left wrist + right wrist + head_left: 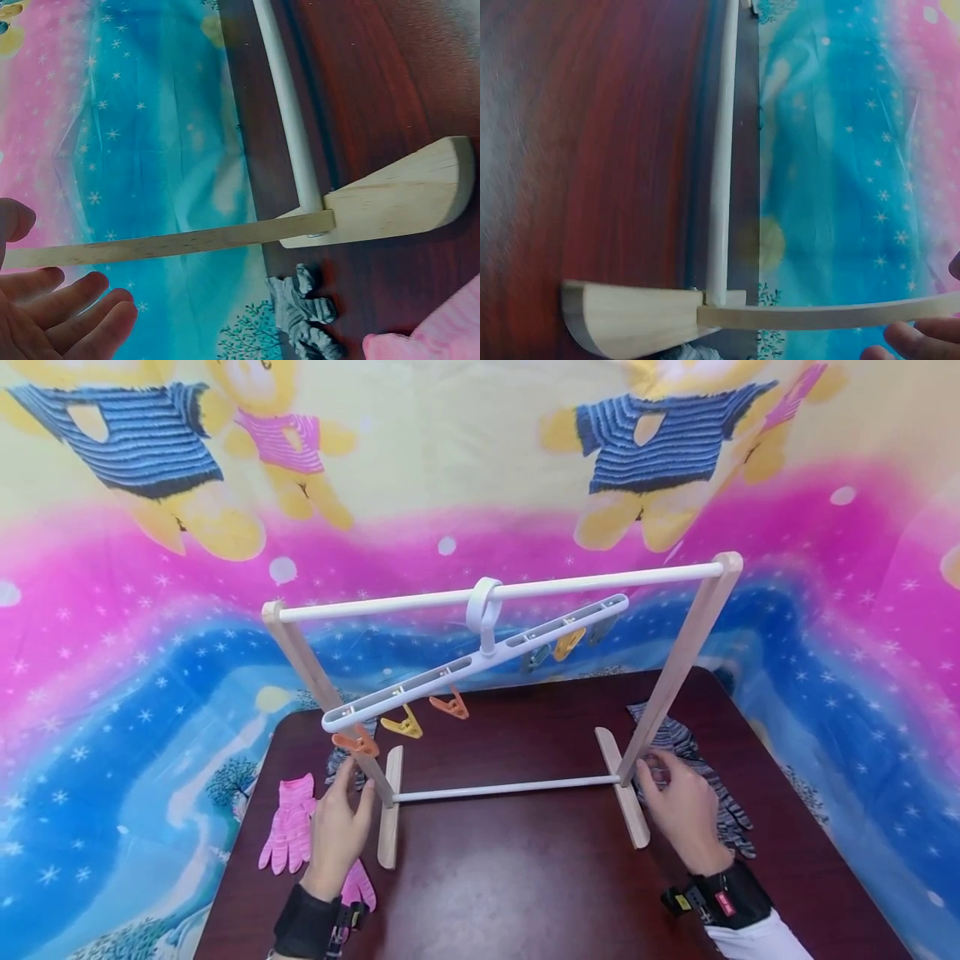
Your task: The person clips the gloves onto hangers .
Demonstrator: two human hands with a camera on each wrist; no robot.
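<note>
Dark table [510, 877]: rack [682, 664] bearing hanger [489, 652] with clips [570, 645].

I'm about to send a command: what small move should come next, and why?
Probably bring the left hand to the pink glove on its left: it lies close by on the table, while the hanger hangs from the top bar and its clips hold no glove.

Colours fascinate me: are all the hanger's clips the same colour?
No, an orange clip hangs beside a yellow clip on the white hanger.
</note>
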